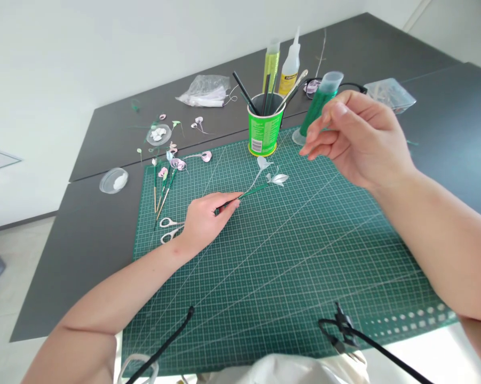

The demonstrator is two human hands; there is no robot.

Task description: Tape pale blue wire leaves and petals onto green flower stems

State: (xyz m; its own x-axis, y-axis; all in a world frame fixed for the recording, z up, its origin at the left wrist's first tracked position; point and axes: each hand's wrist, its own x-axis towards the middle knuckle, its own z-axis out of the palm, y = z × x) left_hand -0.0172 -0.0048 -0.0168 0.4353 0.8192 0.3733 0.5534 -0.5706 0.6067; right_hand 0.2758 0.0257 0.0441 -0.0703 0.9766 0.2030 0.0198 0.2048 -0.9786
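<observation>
- By the left hand [206,216], a slim green stem [254,191] is gripped between thumb and fingers, in front of the green can [263,130] and slightly to its left.
- The right hand [354,133] is held raised to the right of the can, fingers curled and thumb near the forefinger; whether a fine thread is pinched there cannot be told.
- At the stem's far end, just in front of the can, a white flower [279,180] is carried; beside it a pale petal [263,162] is borne on a thin stalk that is led back towards the left hand.
- Next to no weight should be expected; the stem is judged fairly stiff, the thin stalk bendable, the petals delicate and easily creased.
- The hold is best taken low on the stem, with light pressure, and the petals left unpinched; a slim round stem may be rolled between the fingertips.
- Left of the can and nearer the wearer, scissors [179,223] are laid on the cutting mat [284,256], partly hidden by the left hand.
- Behind the can, a glue bottle [289,69] is stood on the tabletop [96,234].
</observation>
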